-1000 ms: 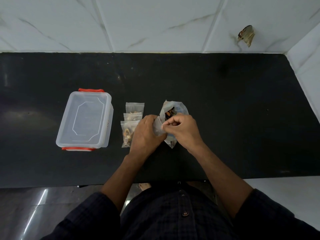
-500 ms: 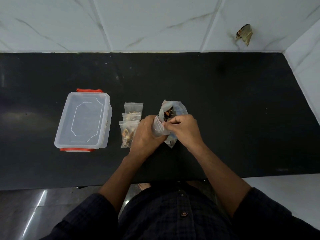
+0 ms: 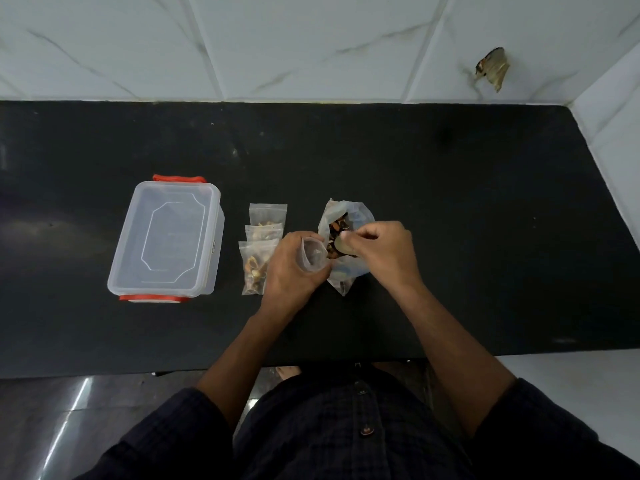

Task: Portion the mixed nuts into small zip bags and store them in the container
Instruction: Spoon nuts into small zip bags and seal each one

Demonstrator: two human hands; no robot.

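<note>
My left hand [image 3: 291, 271] holds a small clear zip bag [image 3: 313, 255] with its mouth spread wide, facing up. Just right of it lies the large clear bag of mixed nuts [image 3: 346, 216], open at the top. My right hand [image 3: 381, 249] rests over that bag with its fingertips pinched on a nut at the bag's mouth. Three filled small zip bags [image 3: 263, 237] lie overlapping to the left of my left hand. A clear plastic container [image 3: 166, 237] with red clips stands further left, its lid on.
Everything sits on a black countertop [image 3: 450, 202] bounded by white tiled walls at the back and right. The counter's front edge runs just past my forearms. A brown mark [image 3: 491, 69] shows on the back wall.
My right hand has moved from the small bag's rim to the nut bag and pinched a nut. The small bag in my left hand now gapes wide.
</note>
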